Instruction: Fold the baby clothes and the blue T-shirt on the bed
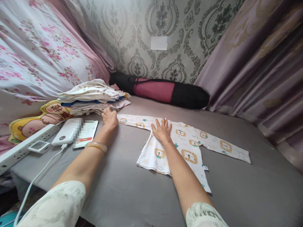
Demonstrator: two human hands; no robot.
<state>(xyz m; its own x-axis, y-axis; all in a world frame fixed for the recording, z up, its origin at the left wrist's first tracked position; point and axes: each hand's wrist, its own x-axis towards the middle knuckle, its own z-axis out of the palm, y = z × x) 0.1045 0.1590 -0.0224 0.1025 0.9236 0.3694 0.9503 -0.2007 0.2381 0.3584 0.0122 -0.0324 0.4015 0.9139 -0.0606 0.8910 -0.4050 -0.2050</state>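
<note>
A small long-sleeved shirt (189, 156), white with yellow lion faces and green leaves, lies spread on the grey surface with both sleeves stretched out sideways. My left hand (109, 118) is closed on the cuff end of its left-side sleeve, close to the pile of clothes. Fingers spread, my right hand (162, 130) presses flat on the shirt near the shoulder where that sleeve begins. Part of the shirt's front is hidden under my right forearm. The other sleeve extends to the right, untouched.
Folded clothes (92, 94) are piled at the back left. A phone (85, 135), a white power bank (67, 130) with a cable and a power strip (28, 146) lie at left, beside a yellow cushion (33, 124). Behind lies a black-and-pink rolled bag (153, 90) along the wall.
</note>
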